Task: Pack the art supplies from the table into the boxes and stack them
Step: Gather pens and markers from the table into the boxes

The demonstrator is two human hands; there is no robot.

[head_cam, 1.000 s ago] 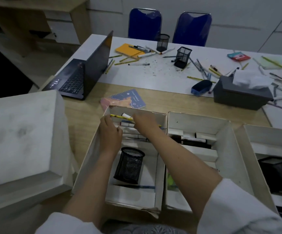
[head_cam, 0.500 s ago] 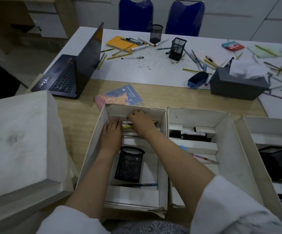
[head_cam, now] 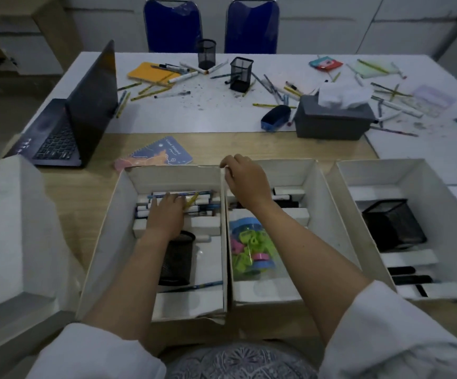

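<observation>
The left hand (head_cam: 167, 214) lies flat, fingers straight, on the pens (head_cam: 194, 203) at the far end of the left box (head_cam: 107, 228), probably to settle them. The right hand (head_cam: 245, 181) pinches the far rim between boxes, seemingly steadying it.

We note three white boxes (head_cam: 129, 214), black mesh cups (head_cam: 176, 258), green, pink and blue clips (head_cam: 249, 253), an orange notebook (head_cam: 150, 72), two blue chairs (head_cam: 172, 26), a grey tissue box (head_cam: 331, 121), and a wood-grain surface (head_cam: 222, 143).
</observation>
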